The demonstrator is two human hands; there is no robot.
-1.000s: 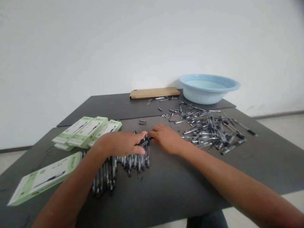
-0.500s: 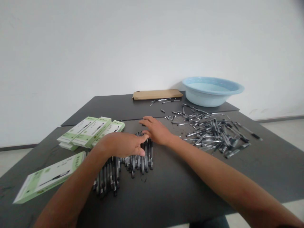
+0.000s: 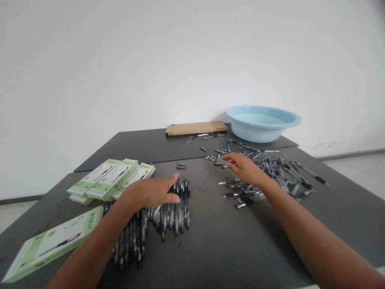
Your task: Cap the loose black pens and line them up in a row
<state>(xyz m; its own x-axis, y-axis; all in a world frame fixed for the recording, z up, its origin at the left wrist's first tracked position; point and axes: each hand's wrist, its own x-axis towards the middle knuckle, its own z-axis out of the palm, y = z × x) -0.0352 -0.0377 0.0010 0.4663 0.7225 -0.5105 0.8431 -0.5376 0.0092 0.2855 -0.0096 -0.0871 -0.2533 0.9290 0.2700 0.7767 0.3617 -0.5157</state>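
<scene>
Pens, sorted row: black-and-clear pens lie side by side in a neat row near the table's front middle, running left under the left forearm.
Pens, loose pile: a scattered heap lies well apart to the right, with stray pens trailing back toward the basin.
Progress: by my judgement partly done; a good share is lined up, but the loose pile looks at least as large, so much sorting is left. No pen shows inside any box.
Left hand: rests palm down on the far end of the sorted row, fingers spread and flat, pressing rather than gripping anything.
Right hand: reaches out over the near edge of the loose pile, palm down, fingers extended and loose; it holds nothing.
Arms: both forearms stretch forward from the bottom edge, the right one long and nearly straight.
Green boxes: several lie stacked at the left, one more nearer the front corner.
Basin: light blue, at the table's far right.
Cardboard piece: flat at the far edge.
</scene>
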